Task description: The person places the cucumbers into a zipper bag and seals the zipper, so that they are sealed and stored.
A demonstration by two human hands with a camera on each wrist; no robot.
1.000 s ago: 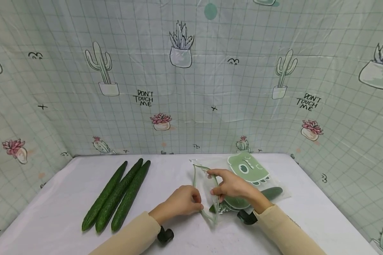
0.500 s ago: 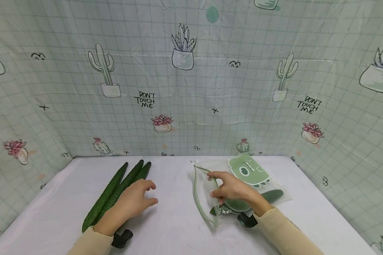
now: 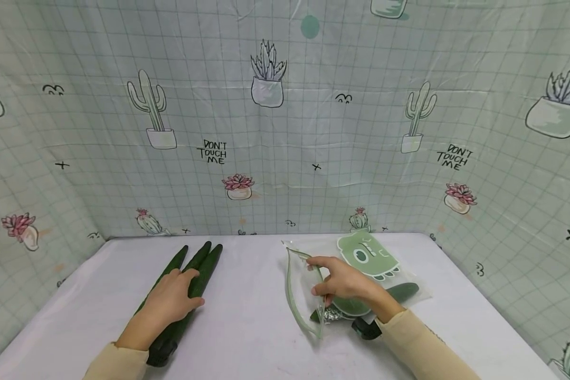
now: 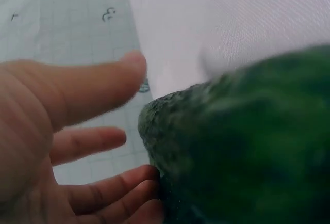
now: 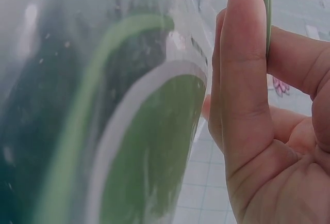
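Head view: left hand [image 3: 171, 298], fingers spread, is over three cucumbers [image 3: 206, 272] on the table [image 3: 247, 332], likely firm and best grasped mid-length; right hand [image 3: 342, 279] pinches a zip bag [image 3: 368, 256], likely slippery, by its rim [image 3: 288, 287].

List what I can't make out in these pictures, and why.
Head: lower ends of the three loose cucumbers, behind the left grip, sleeve and wrist camera.
Head: whether the bag's two green ends are one cucumber; its print and the right forearm cover the middle.
Left wrist: rest of the nearest cucumber, blurred, cut by right and bottom edges.
Right wrist: bag's contents, blurred.
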